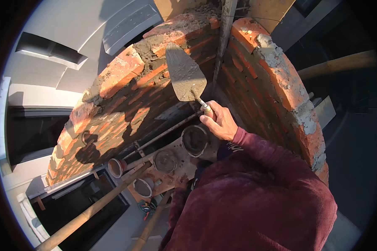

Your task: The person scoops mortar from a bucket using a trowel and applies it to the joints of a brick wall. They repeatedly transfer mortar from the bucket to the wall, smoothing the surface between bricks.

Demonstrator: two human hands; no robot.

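My right hand (221, 122) is closed around the handle of a pointed trowel (185, 75). Its grey blade carries a film of mortar and is held in front of the brick wall on the left (123, 69), near that wall's top course. Wet mortar (143, 52) shows between the top bricks there. My left hand (182, 182) hangs low in shadow beside my body, near the buckets; its fingers are too dark to make out. Below my right hand stands a bucket with dark contents (194, 140), and next to it a bucket of grey mortar (165, 161).
A second brick wall (276, 79) rises on the right, meeting the left one near an upright post (225, 37). Lower down, a board (183, 161) bears the buckets, including a pale one (143, 187). Another bucket (117, 167) sits farther left. A bamboo pole (92, 209) crosses the lower left.
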